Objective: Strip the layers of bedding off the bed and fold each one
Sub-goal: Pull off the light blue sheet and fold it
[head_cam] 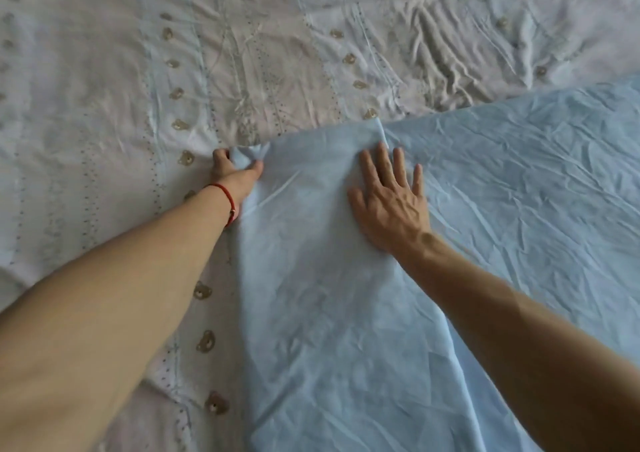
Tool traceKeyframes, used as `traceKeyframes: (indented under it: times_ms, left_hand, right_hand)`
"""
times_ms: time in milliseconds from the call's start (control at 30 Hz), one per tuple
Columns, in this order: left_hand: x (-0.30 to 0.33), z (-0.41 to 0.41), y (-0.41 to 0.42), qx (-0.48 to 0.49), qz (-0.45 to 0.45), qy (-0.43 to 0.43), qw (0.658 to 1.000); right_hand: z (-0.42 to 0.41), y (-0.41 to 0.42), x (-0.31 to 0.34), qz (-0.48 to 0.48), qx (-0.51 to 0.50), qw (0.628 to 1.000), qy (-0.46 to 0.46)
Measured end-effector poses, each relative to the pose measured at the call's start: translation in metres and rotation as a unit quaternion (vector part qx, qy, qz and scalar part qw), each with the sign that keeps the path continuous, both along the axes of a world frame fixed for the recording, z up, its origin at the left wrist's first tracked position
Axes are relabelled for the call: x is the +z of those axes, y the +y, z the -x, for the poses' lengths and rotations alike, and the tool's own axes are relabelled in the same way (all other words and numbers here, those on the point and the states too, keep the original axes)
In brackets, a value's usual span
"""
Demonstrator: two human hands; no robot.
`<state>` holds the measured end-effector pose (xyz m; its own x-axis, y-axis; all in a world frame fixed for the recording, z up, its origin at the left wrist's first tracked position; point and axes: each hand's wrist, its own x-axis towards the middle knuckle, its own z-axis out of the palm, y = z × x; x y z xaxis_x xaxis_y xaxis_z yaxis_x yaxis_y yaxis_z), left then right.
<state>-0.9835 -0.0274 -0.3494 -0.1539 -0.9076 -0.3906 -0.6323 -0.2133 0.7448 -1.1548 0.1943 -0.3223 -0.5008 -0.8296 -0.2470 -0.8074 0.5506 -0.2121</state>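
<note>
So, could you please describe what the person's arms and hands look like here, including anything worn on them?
Both forearms are bare, with no sleeves in view. The left hand has a thin red string bracelet around its wrist, with what looks like a small bead or clasp on it. The right hand shows no rings, watch or bracelet. No gloves on either hand.

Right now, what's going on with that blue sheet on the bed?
A person is working on a light blue sheet spread over a patterned bedcover. The left hand, with a red string bracelet at the wrist, pinches the sheet's corner. The right hand lies flat on the sheet with fingers spread, pressing it down. The sheet is wrinkled and covers only the right part of the bed, so the folding looks underway, not finished.
</note>
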Motion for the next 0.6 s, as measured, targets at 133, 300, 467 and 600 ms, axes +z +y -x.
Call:
traceKeyframes:
  times_ms: [133, 300, 467, 600]
  left_hand:
    - [-0.001, -0.004, -0.001, -0.019, -0.009, -0.012, 1.000]
    - [0.000, -0.008, -0.002, -0.026, -0.030, 0.003, 0.999]
    - [0.009, -0.010, 0.008, -0.011, -0.047, 0.060, 0.997]
    - [0.021, -0.028, 0.024, -0.022, -0.110, 0.085, 0.990]
  right_hand:
    - [-0.042, 0.078, -0.011, 0.026, 0.018, 0.999, 0.016]
    - [-0.041, 0.082, -0.039, 0.027, 0.007, 0.999, 0.031]
    - [-0.036, 0.081, -0.054, 0.030, 0.006, 0.999, 0.045]
    - [-0.033, 0.076, -0.057, 0.042, 0.015, 0.998, 0.037]
